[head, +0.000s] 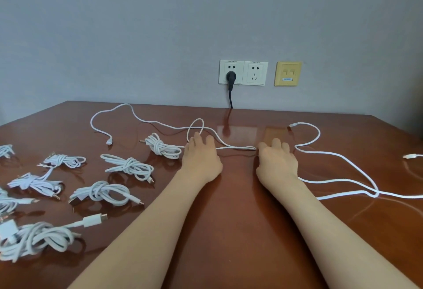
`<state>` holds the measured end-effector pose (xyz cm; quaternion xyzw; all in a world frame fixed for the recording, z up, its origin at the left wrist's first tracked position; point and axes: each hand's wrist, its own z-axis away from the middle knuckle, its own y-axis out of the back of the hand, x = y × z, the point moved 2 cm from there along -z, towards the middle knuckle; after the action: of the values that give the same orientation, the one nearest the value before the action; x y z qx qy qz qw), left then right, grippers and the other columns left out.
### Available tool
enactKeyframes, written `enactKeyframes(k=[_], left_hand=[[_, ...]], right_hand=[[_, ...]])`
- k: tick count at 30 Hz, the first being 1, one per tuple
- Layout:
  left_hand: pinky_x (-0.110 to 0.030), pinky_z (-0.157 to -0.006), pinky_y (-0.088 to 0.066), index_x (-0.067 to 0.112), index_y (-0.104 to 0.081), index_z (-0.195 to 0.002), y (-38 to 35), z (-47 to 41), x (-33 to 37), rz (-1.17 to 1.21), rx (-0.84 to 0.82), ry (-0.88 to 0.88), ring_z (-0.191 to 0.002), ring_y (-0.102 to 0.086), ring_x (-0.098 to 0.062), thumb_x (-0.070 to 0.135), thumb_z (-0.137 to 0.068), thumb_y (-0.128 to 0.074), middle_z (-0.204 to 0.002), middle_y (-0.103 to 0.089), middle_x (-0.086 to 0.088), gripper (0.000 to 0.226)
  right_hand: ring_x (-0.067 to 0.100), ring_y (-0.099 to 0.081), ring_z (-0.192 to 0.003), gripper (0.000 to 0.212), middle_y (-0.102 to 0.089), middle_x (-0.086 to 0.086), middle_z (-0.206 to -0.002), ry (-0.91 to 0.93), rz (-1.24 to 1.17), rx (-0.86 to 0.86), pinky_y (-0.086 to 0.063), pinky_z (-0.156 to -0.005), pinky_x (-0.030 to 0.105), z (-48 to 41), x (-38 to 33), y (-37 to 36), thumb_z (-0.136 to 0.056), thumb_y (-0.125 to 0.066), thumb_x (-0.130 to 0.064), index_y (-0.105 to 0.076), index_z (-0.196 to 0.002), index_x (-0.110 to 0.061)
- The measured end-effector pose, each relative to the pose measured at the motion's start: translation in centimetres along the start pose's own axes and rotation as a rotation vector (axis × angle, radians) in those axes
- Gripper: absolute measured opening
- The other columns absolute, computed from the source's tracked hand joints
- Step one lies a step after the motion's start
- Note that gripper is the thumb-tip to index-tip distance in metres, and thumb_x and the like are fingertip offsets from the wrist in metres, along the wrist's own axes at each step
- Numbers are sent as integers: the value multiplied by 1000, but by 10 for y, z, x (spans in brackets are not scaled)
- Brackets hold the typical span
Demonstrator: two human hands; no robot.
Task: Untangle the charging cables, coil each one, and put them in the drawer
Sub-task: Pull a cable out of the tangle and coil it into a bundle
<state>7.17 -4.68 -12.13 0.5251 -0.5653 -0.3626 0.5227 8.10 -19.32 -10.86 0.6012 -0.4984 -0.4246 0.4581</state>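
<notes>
A long loose white cable (235,148) runs taut between my two hands in the middle of the brown table (229,220). My left hand (201,158) grips it with curled fingers, and a small loop (195,126) of it rises just beyond the fingertips. From there it trails off left to a plug end (109,142). My right hand (277,160) grips the other side. Past that hand more white cable (343,158) snakes right and doubles back to my wrist. Several knotted white cable bundles (128,166) lie on the left. No drawer is in view.
Another white connector (409,156) lies at the right edge of the table. On the wall behind are two sockets (242,72), one with a black plug (230,77) whose cord drops behind the table, and a yellow data plate (287,73).
</notes>
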Motion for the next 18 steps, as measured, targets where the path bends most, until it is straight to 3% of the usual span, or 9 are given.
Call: enactKeyframes(k=[3, 6, 11, 14, 18], left_hand=[[-39, -102, -28, 6, -40, -128, -1, -1, -2, -49, -35, 22, -123, -41, -37, 19, -94, -36, -133, -44, -17, 36], [-42, -101, -29, 6, -36, -130, 0, 0, -1, -96, -5, 54, -124, -40, -35, 19, -93, -39, -135, -43, -14, 39], [-50, -111, -15, 7, -18, -142, 17, -4, -11, -184, 137, 155, -134, -29, -34, 18, -86, -48, -143, -33, -15, 65], [-58, -110, -11, 5, -23, -139, 18, -5, -27, -212, 30, 324, -135, -26, -36, 24, -90, -46, -143, -34, -18, 57], [-62, -108, -13, 2, -25, -140, 15, -7, -40, -217, -91, 466, -138, -23, -33, 30, -92, -45, -145, -33, -18, 59]], right_hand=[[32, -35, -120, 39, -37, 13, -129, -13, 10, 7, -36, -93, 34, -1, 1, 0, -87, -46, -5, -43, -125, -10], [31, -36, -119, 40, -37, 12, -128, 30, -5, 31, -34, -92, 33, -1, 1, -1, -86, -47, -6, -43, -125, -11], [25, -36, -126, 51, -36, 5, -139, 297, -172, 60, -32, -97, 31, 0, -10, -4, -86, -44, -7, -38, -136, -15], [18, -21, -140, 53, -23, 2, -154, 472, -247, -55, -19, -110, 26, 3, -22, -12, -94, -37, -11, -25, -146, -15], [17, -19, -141, 50, -23, 0, -154, 449, -232, -122, -17, -113, 32, 0, -23, -20, -99, -30, -24, -20, -148, -18]])
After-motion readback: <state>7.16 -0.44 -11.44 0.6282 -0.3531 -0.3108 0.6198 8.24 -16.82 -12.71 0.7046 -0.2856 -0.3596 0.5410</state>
